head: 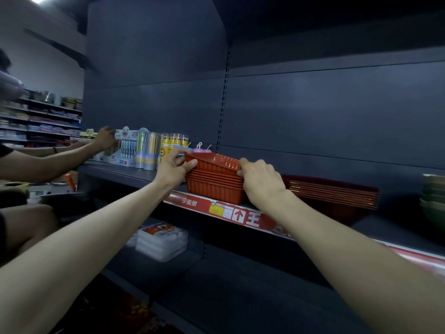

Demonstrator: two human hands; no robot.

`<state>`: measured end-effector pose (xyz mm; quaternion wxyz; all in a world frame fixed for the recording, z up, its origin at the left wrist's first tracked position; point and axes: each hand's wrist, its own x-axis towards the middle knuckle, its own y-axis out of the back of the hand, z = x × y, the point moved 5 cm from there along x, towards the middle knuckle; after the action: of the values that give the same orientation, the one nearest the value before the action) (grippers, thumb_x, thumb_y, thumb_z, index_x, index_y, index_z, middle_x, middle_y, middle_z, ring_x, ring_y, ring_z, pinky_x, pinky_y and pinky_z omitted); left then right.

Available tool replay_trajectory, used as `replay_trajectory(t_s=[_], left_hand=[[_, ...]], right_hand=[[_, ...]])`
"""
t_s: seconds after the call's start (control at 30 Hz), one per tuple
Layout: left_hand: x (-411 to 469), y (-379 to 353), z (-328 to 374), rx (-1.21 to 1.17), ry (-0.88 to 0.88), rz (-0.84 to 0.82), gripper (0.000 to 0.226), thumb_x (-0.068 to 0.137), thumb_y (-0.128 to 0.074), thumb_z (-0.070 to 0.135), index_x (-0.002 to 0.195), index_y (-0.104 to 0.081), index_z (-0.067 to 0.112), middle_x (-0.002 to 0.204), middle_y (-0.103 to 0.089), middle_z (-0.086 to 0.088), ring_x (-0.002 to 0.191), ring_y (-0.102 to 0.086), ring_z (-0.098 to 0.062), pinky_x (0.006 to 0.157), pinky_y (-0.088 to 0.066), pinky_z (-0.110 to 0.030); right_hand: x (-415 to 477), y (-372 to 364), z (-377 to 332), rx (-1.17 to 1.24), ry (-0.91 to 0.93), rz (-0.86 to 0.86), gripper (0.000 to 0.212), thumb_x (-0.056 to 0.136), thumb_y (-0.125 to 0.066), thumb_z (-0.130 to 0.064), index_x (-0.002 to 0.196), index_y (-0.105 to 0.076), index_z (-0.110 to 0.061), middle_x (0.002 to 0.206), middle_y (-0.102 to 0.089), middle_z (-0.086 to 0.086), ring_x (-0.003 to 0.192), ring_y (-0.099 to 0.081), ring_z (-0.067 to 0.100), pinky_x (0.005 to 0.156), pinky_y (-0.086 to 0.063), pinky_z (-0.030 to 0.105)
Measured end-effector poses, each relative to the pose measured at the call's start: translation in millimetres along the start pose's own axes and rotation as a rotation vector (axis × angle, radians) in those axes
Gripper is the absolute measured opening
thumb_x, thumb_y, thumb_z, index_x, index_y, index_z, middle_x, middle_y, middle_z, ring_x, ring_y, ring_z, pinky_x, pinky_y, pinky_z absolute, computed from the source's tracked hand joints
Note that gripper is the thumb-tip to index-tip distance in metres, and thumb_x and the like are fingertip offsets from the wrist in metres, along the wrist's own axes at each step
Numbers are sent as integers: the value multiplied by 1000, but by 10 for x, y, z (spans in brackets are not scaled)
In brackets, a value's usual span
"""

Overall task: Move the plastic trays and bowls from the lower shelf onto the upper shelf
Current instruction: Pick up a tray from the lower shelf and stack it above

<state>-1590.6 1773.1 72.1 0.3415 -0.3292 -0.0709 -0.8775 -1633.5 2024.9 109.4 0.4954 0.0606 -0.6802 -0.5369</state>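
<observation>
Dark grey shop shelving fills the view, with a red price strip along the front of the upper shelf (240, 214). On that shelf, near its front edge, sits the stack of red-brown trays (214, 184), ribbed and nested, mouths facing up. Its long axis runs along the shelf edge, with one long side towards the camera. The top tray looks slightly raised at its left end.

Both hands hold the stack by its short ends. The left hand (174, 168) pinches the left rim, thumb on top and fingers curled beneath, and the right hand (260, 182) wraps the right end.

To the right are a darker stack of trays (337, 194) and green bowls (433, 196) at the frame edge. The lower shelf (228, 280) shows only white boxes (161, 242).

This looks like the placing step: the stack appears set down, perhaps being squared up. Next would be letting go with both hands and reaching down for whatever remains, though no tray or bowl is visible below
</observation>
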Motion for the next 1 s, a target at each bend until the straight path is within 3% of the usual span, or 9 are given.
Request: replay_trajectory(t_s=[0.07,0.13,0.2,0.27,0.4,0.53,0.67,0.77,1.0], left_hand=[[-19,-17,-21,2,15,-5,19,98,-71,2,109,-66,16,123,-73,-24,113,-72,-33,97,-61,-47],[-59,-31,-62,2,30,-15,16,97,-73,3,106,-67,16,120,-74,-21,111,-72,-32,88,-64,-38],[-87,-29,-118,-18,42,-4,17,97,-72,3,111,-67,12,118,-74,-22,108,-72,-30,80,-65,-29],[-88,-30,-172,-29,42,1,24,98,-72,6,121,-68,11,125,-72,-22,114,-70,-29,84,-63,-27],[-116,27,-240,0,89,10,34,101,-70,11,135,-66,8,131,-70,-12,120,-68,-25,94,-58,-30],[-164,112,-303,0,106,23,37,99,-73,11,135,-66,11,130,-71,-10,122,-69,-27,110,-54,-45],[-194,128,-309,23,121,19,52,93,-80,14,142,-62,13,137,-68,-14,129,-65,-26,113,-51,-49],[-214,123,-297,87,106,37,59,90,-83,17,145,-61,15,144,-65,-14,137,-59,-24,115,-49,-50],[-250,115,-255,182,123,54,62,90,-83,24,148,-60,21,145,-64,-14,134,-62,-26,112,-52,-52]], right_hand=[[-37,2,14,17,-15,3,27,108,-49,-14,134,-51,-9,119,-63,17,112,-64,42,74,-44,42],[-74,6,28,33,-27,5,28,107,-47,-12,135,-49,-10,122,-64,16,112,-64,42,78,-49,45],[-106,-5,16,35,-28,6,30,107,-47,-12,137,-46,-10,120,-64,17,110,-64,43,77,-50,46],[-130,-31,2,52,-39,4,28,109,-46,-16,136,-45,-9,115,-62,18,108,-64,44,74,-46,45],[-169,-92,-25,158,-86,-10,29,112,-47,-30,133,-47,-11,118,-64,18,109,-66,41,81,-56,49],[-213,-181,-20,225,-135,-26,35,110,-49,-38,137,-44,-14,118,-65,16,109,-66,39,85,-58,51],[-246,-226,10,336,-186,25,30,110,-47,-36,133,-46,-16,113,-66,15,107,-65,39,88,-58,54],[-268,-252,-17,350,-199,63,30,111,-45,-35,133,-47,-16,106,-62,12,106,-65,40,86,-57,49],[-286,-271,-39,354,-232,70,39,112,-43,-38,144,-44,-15,119,-65,19,112,-64,42,89,-55,49]])
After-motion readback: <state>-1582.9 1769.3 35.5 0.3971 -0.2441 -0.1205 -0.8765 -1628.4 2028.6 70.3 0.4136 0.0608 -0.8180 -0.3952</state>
